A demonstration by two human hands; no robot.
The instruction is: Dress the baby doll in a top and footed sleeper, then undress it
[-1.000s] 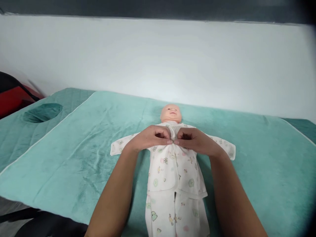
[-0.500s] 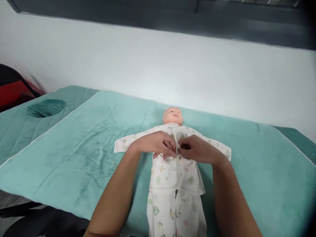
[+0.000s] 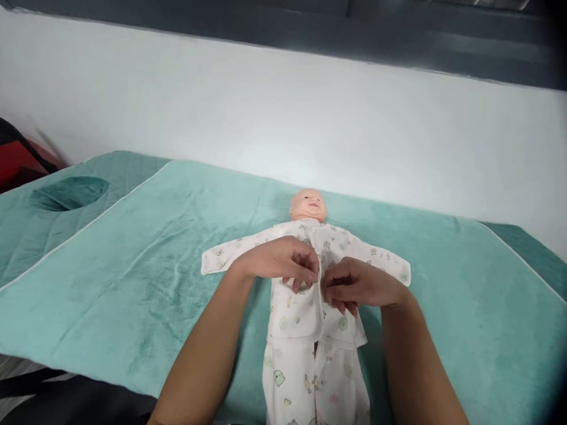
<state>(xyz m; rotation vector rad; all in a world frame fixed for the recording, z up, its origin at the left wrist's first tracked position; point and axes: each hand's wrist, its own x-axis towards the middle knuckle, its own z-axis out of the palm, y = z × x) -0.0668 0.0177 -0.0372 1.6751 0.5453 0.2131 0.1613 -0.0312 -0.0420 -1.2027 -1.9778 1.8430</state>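
A baby doll (image 3: pixel 308 205) lies on its back on a teal towel (image 3: pixel 146 283), arms spread, dressed in a white printed top (image 3: pixel 305 307) and matching trousers (image 3: pixel 310 381). My left hand (image 3: pixel 283 262) pinches the left front edge of the top at mid-chest. My right hand (image 3: pixel 358 284) pinches the right front edge, slightly lower. The fingertips of both hands meet at the top's centre opening. What sits between the fingers there is too small to see.
The towel covers a darker teal padded table with a face hole (image 3: pixel 68 193) at the far left. A white wall (image 3: pixel 283 112) runs close behind. A red and black object (image 3: pixel 18 159) stands at the left edge. Dark floor shows at the bottom left.
Both hands have slid down the top's front opening from the collar to mid-chest, the right hand lowest. The camera has tilted slightly.
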